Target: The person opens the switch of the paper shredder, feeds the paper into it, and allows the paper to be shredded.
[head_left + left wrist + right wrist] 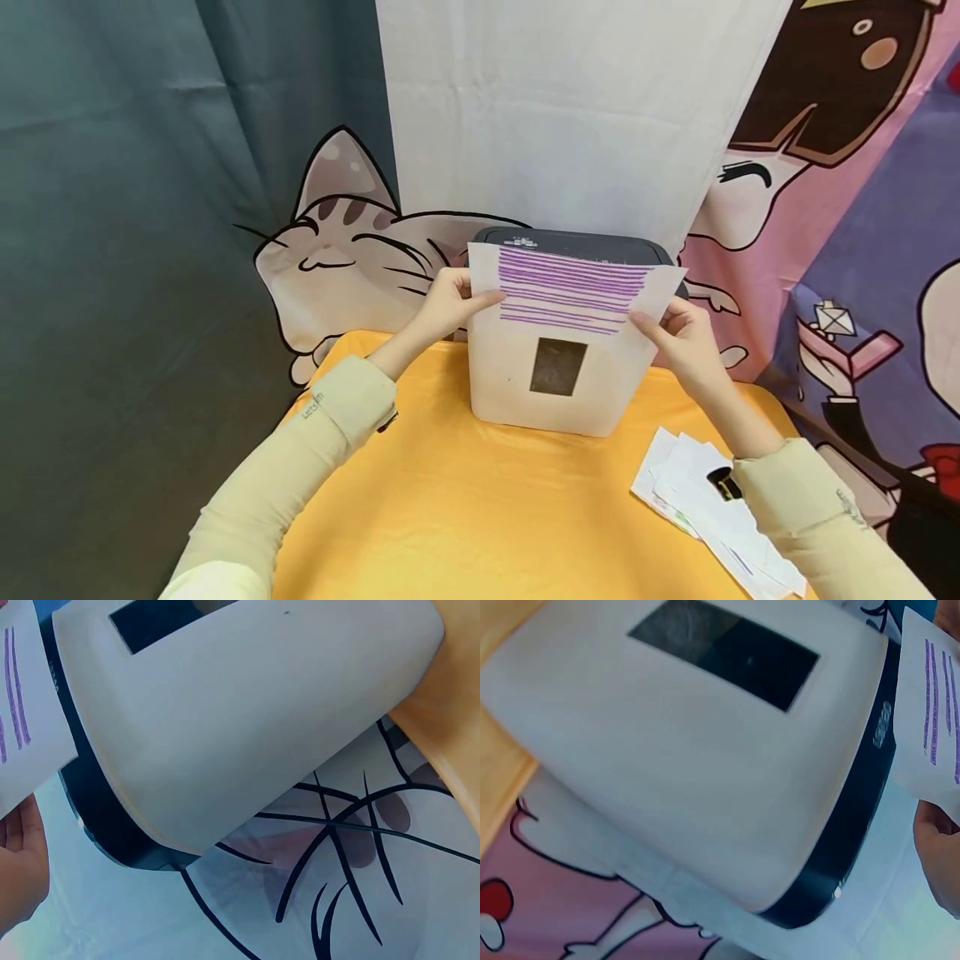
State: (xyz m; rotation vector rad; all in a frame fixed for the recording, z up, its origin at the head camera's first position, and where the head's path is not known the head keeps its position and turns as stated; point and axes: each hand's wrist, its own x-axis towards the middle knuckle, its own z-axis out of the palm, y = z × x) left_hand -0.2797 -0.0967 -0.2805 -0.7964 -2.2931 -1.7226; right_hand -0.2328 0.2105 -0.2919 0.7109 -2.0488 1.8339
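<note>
1. Yellow cloth-covered desk [420,500], below both hands.
2. White plastic box-shaped machine [510,392], dark grey top, on desk, just beyond hands.
3. Overlapping white paper pile [712,492], on desk, below right hand.
4. White purple-lined paper sheet [570,292], between hands.
5. Left hand [448,298] pinches sheet's left side; right hand [684,335] pinches its right.

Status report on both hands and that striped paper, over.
Left hand and right hand pinching purple-striped sheet by opposite ends. Sheet held up near paper shredder. No obstruction visible.
</note>
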